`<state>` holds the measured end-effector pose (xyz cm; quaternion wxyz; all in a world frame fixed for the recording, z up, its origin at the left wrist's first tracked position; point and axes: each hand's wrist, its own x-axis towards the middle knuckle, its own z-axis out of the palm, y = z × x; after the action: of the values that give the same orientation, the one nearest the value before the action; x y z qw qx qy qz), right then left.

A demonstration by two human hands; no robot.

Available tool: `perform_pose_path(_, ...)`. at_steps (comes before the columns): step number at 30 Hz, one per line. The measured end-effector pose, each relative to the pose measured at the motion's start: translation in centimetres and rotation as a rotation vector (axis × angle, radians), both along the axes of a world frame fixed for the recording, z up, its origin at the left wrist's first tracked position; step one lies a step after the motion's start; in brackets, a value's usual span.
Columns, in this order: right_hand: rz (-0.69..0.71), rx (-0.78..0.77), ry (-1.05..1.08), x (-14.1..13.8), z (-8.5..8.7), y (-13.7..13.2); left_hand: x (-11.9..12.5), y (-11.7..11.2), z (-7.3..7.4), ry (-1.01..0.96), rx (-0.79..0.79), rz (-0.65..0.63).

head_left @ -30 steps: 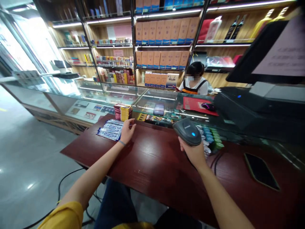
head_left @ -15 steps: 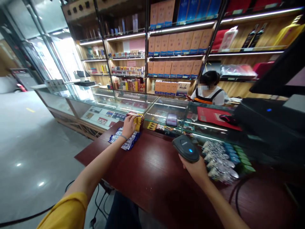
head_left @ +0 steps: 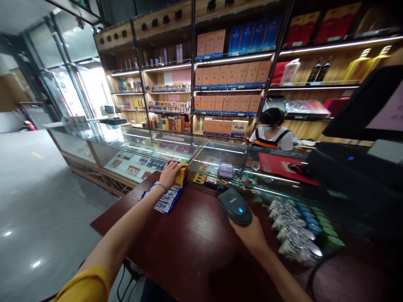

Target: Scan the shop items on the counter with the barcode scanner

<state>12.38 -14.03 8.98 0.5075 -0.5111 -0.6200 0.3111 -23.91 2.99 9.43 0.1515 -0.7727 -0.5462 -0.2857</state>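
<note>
Nearest: yellow sleeve [head_left: 85, 285] at the lower edge, bare forearm reaching out over the counter. Right hand [head_left: 248, 239] clenched around the underside of a handheld barcode scanner [head_left: 235, 206], fingers mostly hidden by the dark body. Blue light lit on top; nose angled away from the palm, apparently to keep the window unobstructed. Left hand [head_left: 170, 175] palm-down over a stack of small yellow-and-red packs [head_left: 182, 174], thin band at the wrist. Grip unclear from this angle: grasping or merely resting, impossible to tell. Stack upright just beside the glass, perhaps braced there for steadiness. Directly in front, blue-and-white strip packets [head_left: 166, 201] lying flat on the dark red wooden counter [head_left: 189, 256], probably set down within easy reach. Right of the scanner, ranks of small silver tins [head_left: 291, 230], blue and green ones behind, seemingly grouped by colour for quick picking. Beyond, lit glass display case [head_left: 147, 157], then a red mat [head_left: 277, 163] under a computer mouse [head_left: 297, 169]. Far right, black register terminal [head_left: 343, 165]. Behind the case, co-worker [head_left: 270, 138] in a dark apron, hands not clearly visible. Farthest, lit wooden shelves [head_left: 226, 84] of cartons and bottles, faces outward for display.
</note>
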Motion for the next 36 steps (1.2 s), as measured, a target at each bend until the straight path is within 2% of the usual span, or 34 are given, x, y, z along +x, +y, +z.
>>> perform_pose_path(3, -0.036, -0.011, -0.013, 0.2, 0.2, -0.1, -0.2, -1.0, 0.3, -0.12, 0.052, -0.083)
perform_pose_path(5, -0.039, -0.005, -0.009, 0.4, 0.4, -0.1, 0.7, -1.8, 0.2, -0.31, 0.109, -0.102)
perform_pose_path(7, -0.042, 0.003, -0.001, 0.5, 0.4, -0.1, 2.8, -2.8, -0.1, -0.591, 0.161, -0.082)
perform_pose_path(10, -0.05, 0.032, 0.014, 0.6, 0.4, 0.1, 7.7, -4.3, -1.0, -1.111, 0.142, -0.109)
perform_pose_path(14, -0.054, 0.069, -0.019, 1.1, 0.5, 0.0, 14.3, -6.4, -2.9, -1.833, -0.183, -0.334)
perform_pose_path(17, -0.048, 0.061, -0.073, 1.6, 1.1, -0.4, 16.9, -7.7, -4.9, -2.114, -0.41, -0.413)
perform_pose_path(21, -0.003, -0.03, -0.268, 1.8, 2.3, -0.9, 17.3, -8.4, -6.9, -2.229, -0.515, -0.382)
perform_pose_path(24, 0.014, -0.123, -0.51, 1.5, 2.8, -0.8, 16.9, -8.2, -7.5, -2.23, -0.528, -0.354)
perform_pose_path(27, -0.002, -0.165, -0.628, 1.1, 2.6, -0.7, 16.6, -7.9, -7.7, -2.242, -0.52, -0.32)
perform_pose_path(31, 0.036, -0.166, -0.672, 0.9, 2.2, -0.6, 16.6, -7.7, -7.6, -2.244, -0.513, -0.305)
perform_pose_path(36, 0.063, -0.219, -0.745, 1.0, 2.0, -0.6, 16.6, -8.0, -7.3, -2.217, -0.504, -0.399)
